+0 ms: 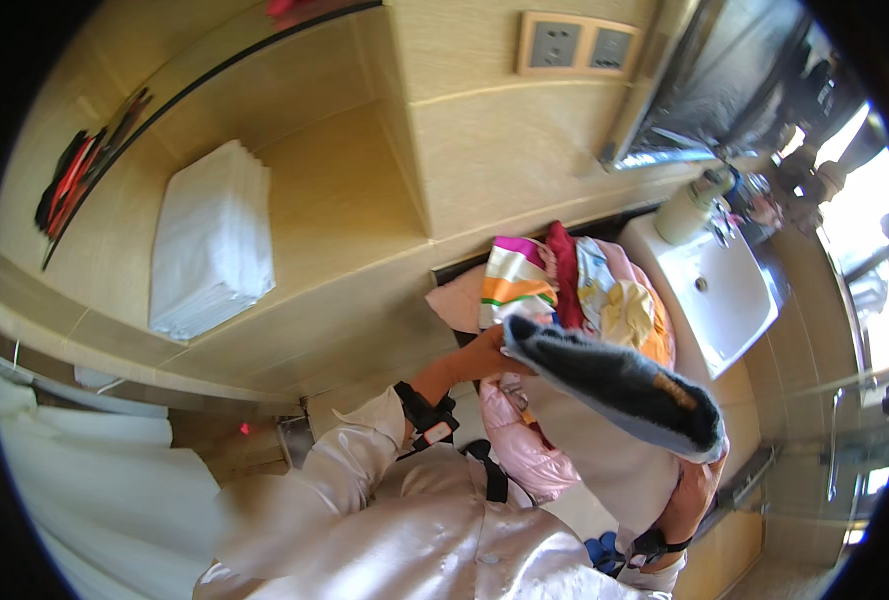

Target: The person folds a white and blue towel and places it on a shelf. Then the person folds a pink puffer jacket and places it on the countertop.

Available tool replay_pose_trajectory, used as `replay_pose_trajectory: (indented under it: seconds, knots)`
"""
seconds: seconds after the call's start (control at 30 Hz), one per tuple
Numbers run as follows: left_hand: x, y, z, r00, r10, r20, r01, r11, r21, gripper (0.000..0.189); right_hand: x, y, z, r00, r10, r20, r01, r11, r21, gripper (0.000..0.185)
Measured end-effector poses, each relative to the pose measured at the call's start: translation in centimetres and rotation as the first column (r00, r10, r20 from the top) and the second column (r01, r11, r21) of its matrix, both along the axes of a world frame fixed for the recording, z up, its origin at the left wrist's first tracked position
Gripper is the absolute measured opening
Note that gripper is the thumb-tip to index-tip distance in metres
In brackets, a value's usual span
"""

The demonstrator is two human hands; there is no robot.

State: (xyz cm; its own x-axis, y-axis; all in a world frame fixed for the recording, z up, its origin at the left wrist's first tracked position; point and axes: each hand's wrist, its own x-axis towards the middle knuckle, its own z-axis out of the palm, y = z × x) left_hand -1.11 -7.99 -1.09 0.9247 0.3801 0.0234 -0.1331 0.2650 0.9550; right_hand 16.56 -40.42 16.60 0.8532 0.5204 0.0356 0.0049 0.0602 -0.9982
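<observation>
A garment with a dark, fleecy-looking opening and a pale outer side is stretched between my hands. My left hand grips its edge at one end, near the clothes pile. At the other end my right hand holds the edge, its fingers largely hidden by the cloth. Behind the garment lies a heap of mixed clothes: a striped cloth, a red cloth, a yellow cloth and, lower down, a shiny pink padded garment.
A white sink with a metal tap and a pump bottle stands beside the heap. A stack of white folded cloths or paper sits on a tiled ledge. Sockets are on the wall; a white curtain hangs at the left.
</observation>
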Motion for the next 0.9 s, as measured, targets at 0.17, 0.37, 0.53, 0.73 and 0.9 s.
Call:
replay_pose_trajectory:
  seconds: [0.17,0.37,0.53,0.73,0.9]
  knots:
    - [-5.7,0.7,-0.7,0.987,0.02,-0.16,0.0,0.992,0.123,0.064,-2.4,4.3,2.0,0.997,0.018,-0.08,-0.03,0.987,-0.156,0.06]
    - [-15.4,0.6,-0.4,0.935,0.279,-0.218,-0.274,0.96,0.054,0.074,-5.2,11.5,3.1,0.957,0.266,-0.112,-0.287,0.918,-0.273,0.06]
    - [-27.1,1.0,4.8,0.595,0.628,-0.502,-0.704,0.709,0.052,0.069,-10.1,21.5,5.5,0.842,0.534,-0.073,-0.526,0.783,-0.333,0.059]
    - [-40.8,3.0,14.1,0.521,0.812,-0.263,-0.853,0.481,-0.204,0.061,-19.8,37.9,9.8,0.615,0.785,-0.067,-0.785,0.602,-0.149,0.061]
    - [-47.1,5.8,19.5,0.39,0.912,-0.123,-0.876,0.327,-0.353,0.061,-28.1,50.4,13.4,0.199,0.975,-0.104,-0.978,0.204,0.049,0.052]
